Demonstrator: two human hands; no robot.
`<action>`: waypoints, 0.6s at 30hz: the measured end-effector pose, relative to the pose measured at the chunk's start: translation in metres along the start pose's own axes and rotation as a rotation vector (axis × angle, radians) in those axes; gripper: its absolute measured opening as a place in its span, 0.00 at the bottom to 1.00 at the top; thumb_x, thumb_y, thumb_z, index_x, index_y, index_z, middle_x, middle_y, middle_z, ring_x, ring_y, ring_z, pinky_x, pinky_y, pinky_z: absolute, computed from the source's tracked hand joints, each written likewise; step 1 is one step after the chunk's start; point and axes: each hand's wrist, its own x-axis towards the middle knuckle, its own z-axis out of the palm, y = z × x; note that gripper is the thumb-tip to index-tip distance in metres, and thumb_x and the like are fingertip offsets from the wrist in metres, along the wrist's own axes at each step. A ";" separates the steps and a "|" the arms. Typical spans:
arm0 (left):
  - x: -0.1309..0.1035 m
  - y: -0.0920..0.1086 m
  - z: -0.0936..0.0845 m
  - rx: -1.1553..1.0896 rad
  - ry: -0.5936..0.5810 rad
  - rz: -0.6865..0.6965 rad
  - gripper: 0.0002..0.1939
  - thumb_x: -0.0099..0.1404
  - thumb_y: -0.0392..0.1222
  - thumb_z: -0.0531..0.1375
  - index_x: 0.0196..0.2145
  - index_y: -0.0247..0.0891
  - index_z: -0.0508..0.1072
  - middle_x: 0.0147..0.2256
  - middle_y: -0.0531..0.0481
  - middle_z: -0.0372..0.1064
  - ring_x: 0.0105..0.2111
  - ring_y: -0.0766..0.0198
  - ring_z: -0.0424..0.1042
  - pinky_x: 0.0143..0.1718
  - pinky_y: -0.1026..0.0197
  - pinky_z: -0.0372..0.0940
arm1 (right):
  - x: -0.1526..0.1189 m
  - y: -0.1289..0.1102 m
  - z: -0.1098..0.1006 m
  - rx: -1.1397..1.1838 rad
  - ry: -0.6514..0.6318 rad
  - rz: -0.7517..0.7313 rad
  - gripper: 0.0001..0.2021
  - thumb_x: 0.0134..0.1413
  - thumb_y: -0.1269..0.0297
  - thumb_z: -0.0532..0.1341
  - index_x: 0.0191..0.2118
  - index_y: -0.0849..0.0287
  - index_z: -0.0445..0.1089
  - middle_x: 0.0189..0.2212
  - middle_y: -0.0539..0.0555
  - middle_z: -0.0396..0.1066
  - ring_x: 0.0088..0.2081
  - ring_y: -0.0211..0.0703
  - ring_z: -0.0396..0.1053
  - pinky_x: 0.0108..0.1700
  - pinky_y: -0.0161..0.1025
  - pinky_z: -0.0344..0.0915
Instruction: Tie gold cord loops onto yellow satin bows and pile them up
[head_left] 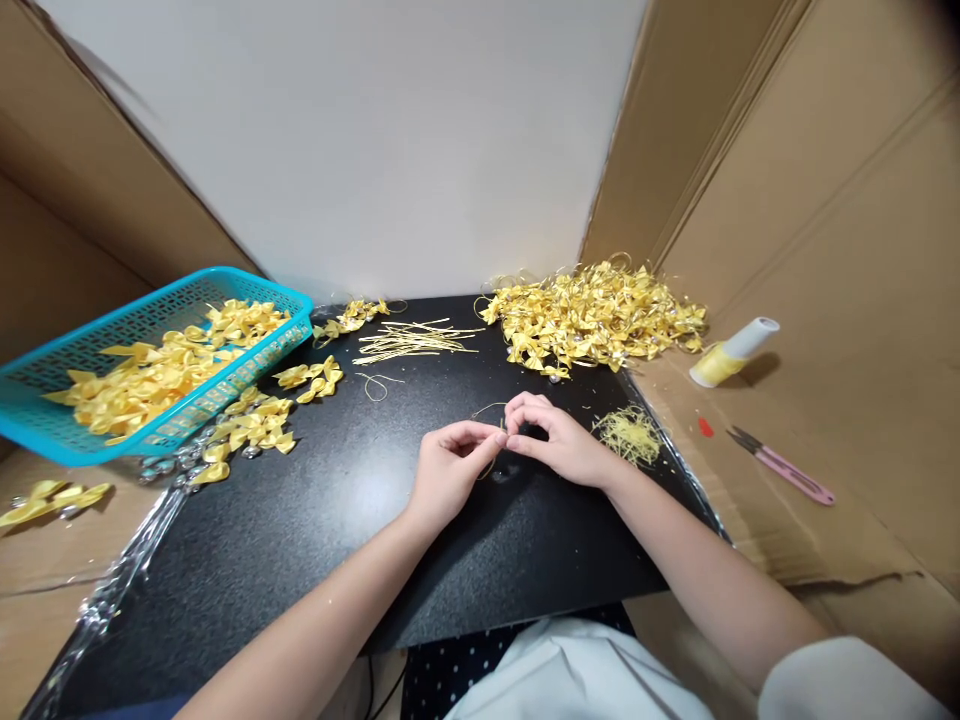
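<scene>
My left hand (456,462) and my right hand (553,440) meet fingertip to fingertip over the black table (315,560). Both are closed in a pinch on a thin gold cord (489,408), whose loops show above and below the fingers. Whatever else is between the fingertips is too small to make out. Beyond my left hand lies a loose loop of cord (377,388), with a bundle of straight gold cords (416,340) behind it. A heap of yellow bows with cord loops (600,315) is past my right hand.
At the left, a turquoise basket (217,395) holds yellow bows; more bows (251,425) and silvery bells (176,458) lie beside it. Cord scraps (630,435) lie near my right wrist. Farther right are a white roll (735,352), a red piece (705,427) and pink-handled snips (791,474) on cardboard.
</scene>
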 end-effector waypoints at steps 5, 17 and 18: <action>0.000 -0.004 0.003 -0.110 0.067 0.029 0.19 0.50 0.46 0.70 0.38 0.35 0.75 0.22 0.53 0.74 0.20 0.71 0.65 0.23 0.67 0.59 | 0.001 0.003 0.004 -0.023 0.051 0.027 0.07 0.59 0.62 0.60 0.31 0.57 0.67 0.39 0.52 0.66 0.46 0.43 0.61 0.54 0.47 0.57; -0.003 -0.005 -0.003 0.247 0.089 0.246 0.06 0.57 0.43 0.66 0.32 0.40 0.82 0.31 0.49 0.79 0.27 0.63 0.71 0.32 0.62 0.64 | -0.001 -0.001 0.003 -0.145 0.112 0.020 0.04 0.59 0.65 0.60 0.32 0.57 0.68 0.40 0.53 0.67 0.46 0.44 0.62 0.54 0.48 0.58; -0.003 -0.005 -0.003 0.257 0.081 0.244 0.06 0.58 0.43 0.66 0.32 0.41 0.82 0.32 0.48 0.79 0.27 0.63 0.72 0.32 0.61 0.64 | -0.001 -0.001 0.003 -0.152 0.115 0.017 0.05 0.59 0.65 0.60 0.32 0.57 0.68 0.40 0.53 0.67 0.46 0.44 0.62 0.54 0.48 0.58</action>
